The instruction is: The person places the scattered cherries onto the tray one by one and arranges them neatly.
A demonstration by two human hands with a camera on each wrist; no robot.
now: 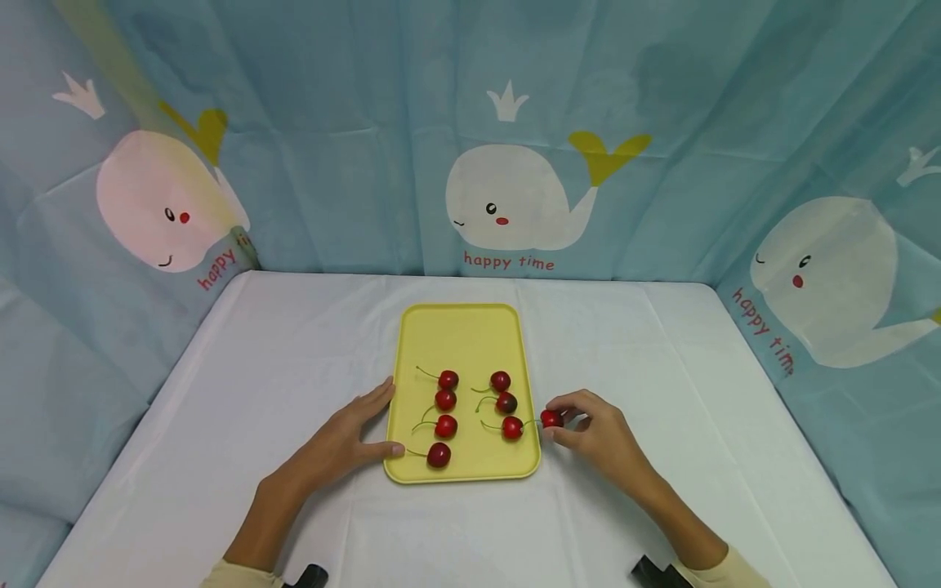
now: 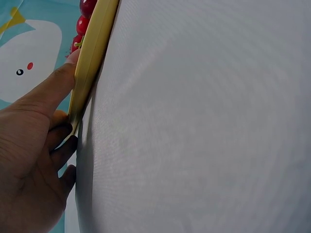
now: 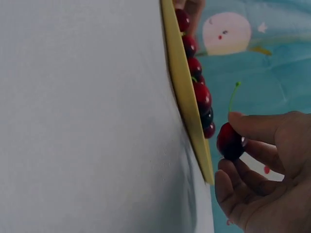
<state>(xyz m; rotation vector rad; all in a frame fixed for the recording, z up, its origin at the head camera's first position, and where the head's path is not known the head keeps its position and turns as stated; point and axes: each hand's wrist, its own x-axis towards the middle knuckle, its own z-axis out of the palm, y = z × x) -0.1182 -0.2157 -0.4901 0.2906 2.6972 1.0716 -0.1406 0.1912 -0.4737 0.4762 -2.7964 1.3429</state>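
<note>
A yellow rectangular tray (image 1: 459, 339) lies on the white-covered table. On its left half several red cherries (image 1: 445, 426) with green stems form a column, and three cherries (image 1: 506, 403) line up on the right half. My left hand (image 1: 331, 447) rests at the tray's left edge, fingers spread, with the thumb (image 2: 58, 82) over the rim. Just outside the right edge, my right hand (image 1: 606, 445) pinches one cherry (image 3: 230, 141) between thumb and fingers. That cherry's thin stem points left, toward the tray, in the head view.
The white tablecloth (image 1: 294, 351) surrounds the tray. Blue curtains with printed whales (image 1: 515, 200) close off the back and both sides. Black wrist straps (image 1: 662, 574) show at the bottom, beside pale sleeves.
</note>
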